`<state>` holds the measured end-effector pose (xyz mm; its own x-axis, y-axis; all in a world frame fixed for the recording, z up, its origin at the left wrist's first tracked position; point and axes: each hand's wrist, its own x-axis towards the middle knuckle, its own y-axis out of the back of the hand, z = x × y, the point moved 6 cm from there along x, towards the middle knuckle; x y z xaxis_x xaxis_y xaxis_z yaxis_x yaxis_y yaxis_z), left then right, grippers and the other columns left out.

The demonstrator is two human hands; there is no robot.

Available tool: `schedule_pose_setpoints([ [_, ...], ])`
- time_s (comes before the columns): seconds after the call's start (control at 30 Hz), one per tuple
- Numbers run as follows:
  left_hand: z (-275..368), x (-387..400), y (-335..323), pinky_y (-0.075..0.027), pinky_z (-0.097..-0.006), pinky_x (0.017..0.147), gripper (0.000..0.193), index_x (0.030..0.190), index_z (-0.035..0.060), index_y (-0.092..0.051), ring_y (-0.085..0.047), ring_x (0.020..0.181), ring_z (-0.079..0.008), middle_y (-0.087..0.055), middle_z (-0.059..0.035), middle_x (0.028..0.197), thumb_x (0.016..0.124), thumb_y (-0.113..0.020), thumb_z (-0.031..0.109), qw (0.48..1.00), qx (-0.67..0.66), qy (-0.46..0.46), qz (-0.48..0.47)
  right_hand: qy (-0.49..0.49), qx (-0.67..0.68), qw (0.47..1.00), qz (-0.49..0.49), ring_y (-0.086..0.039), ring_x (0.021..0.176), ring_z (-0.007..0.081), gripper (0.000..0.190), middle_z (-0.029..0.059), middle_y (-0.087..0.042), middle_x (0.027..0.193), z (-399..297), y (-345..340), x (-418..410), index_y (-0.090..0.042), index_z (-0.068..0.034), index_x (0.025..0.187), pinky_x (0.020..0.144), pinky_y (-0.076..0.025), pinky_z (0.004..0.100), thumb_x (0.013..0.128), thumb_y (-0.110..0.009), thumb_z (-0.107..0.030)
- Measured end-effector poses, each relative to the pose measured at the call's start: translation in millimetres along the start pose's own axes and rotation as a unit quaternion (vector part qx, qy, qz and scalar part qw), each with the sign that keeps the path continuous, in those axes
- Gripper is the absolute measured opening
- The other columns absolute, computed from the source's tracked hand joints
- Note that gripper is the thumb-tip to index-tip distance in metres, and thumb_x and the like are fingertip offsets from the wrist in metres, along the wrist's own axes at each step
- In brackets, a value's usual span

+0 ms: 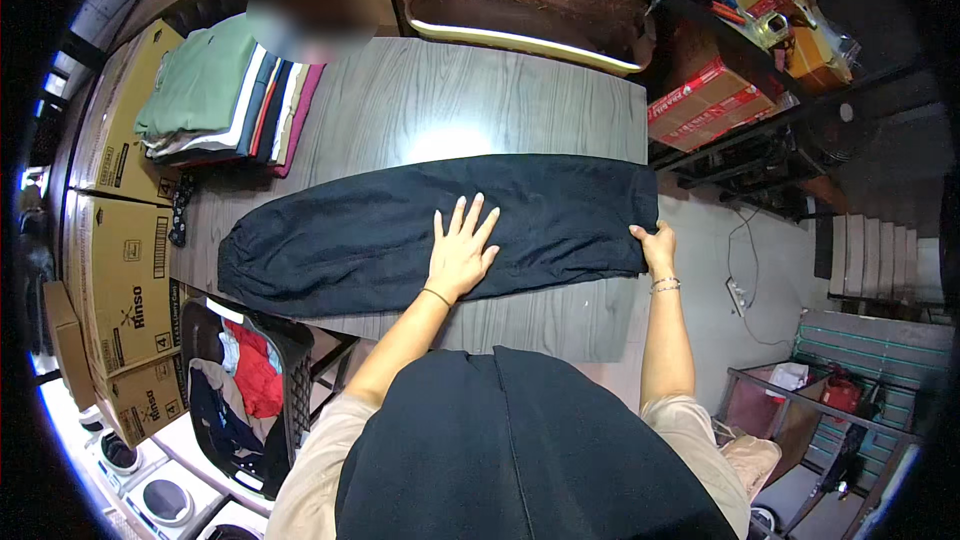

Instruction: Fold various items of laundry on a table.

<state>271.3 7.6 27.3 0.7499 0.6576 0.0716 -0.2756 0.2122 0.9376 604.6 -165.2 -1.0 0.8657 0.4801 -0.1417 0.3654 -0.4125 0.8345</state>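
A long black cloth garment [337, 240], perhaps trousers folded lengthwise, lies flat across the grey wood-grain table [375, 105]. Its gathered end is at the left and its straight end reaches the table's right edge. My left hand [461, 247] rests palm down on the middle of the garment, fingers spread. At the right end, my right hand [657, 244] pinches the garment's edge between thumb and fingers. A stack of folded clothes [202, 82], green on top, sits at the table's back left.
Cardboard boxes [124, 277] stand left of the table. A black basket of clothes [300, 375] is at the near left, with washing machines [161, 499] beyond it. A red-taped box [712, 101] sits at the back right. A cable with a power strip [735, 296] lies on the floor at right.
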Motion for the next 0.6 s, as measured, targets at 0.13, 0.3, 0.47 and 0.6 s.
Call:
schedule_pose_setpoints([
  [0.13, -1.8, -0.9, -0.9, -0.019, -0.0564, 0.104, 0.060, 0.135, 0.0165, -0.038, -0.023, 0.133, -0.0321, -0.026, -0.0113, 0.144, 0.080, -0.059, 0.029, 0.999, -0.020, -0.023, -0.026, -0.173, 0.490, 0.820, -0.240, -0.060, 0.091, 0.0213, 0.038, 0.0100, -0.062, 0.099, -13.8, -7.4, -9.6, -0.054, 0.002, 0.108, 0.082, -0.048, 0.0340, 0.072, -0.066, 0.000],
  [0.3, -44.2, -22.8, 9.0, -0.036, -0.0399, 0.100, 0.060, 0.135, 0.0065, -0.034, -0.045, 0.120, -0.0284, -0.044, -0.0153, 0.132, 0.084, -0.058, 0.026, 0.870, -0.484, 0.095, 0.004, 0.028, 0.529, 0.802, -0.277, -0.059, 0.089, 0.0197, 0.040, 0.0101, -0.061, 0.101, -176.8, 18.7, -74.4, -0.054, 0.002, 0.109, 0.082, -0.048, 0.0337, 0.073, -0.068, -0.007],
  [0.47, -72.9, -41.9, 44.8, -0.043, -0.0401, 0.092, 0.076, 0.132, 0.0063, -0.038, -0.052, 0.110, -0.0269, -0.049, -0.0150, 0.126, 0.082, -0.044, 0.063, 0.374, -0.908, 0.187, -0.031, 0.223, 0.334, 0.814, -0.420, -0.053, 0.104, 0.0212, 0.061, 0.0127, -0.049, 0.121, -273.9, -66.8, -188.1, -0.042, 0.001, 0.127, 0.087, -0.045, 0.0320, 0.077, -0.070, -0.021],
  [0.6, -128.3, -69.5, 27.6, -0.042, -0.0383, 0.095, 0.062, 0.128, 0.0008, -0.041, -0.051, 0.111, -0.0286, -0.051, -0.0161, 0.123, 0.075, -0.064, 0.025, 0.480, -0.834, 0.271, 0.020, 0.448, 0.131, 0.860, -0.209, -0.039, 0.123, 0.0311, 0.062, 0.0175, -0.039, 0.135, -270.0, -87.5, -207.6, -0.038, -0.001, 0.132, 0.100, -0.032, 0.0422, 0.082, -0.062, -0.029],
])
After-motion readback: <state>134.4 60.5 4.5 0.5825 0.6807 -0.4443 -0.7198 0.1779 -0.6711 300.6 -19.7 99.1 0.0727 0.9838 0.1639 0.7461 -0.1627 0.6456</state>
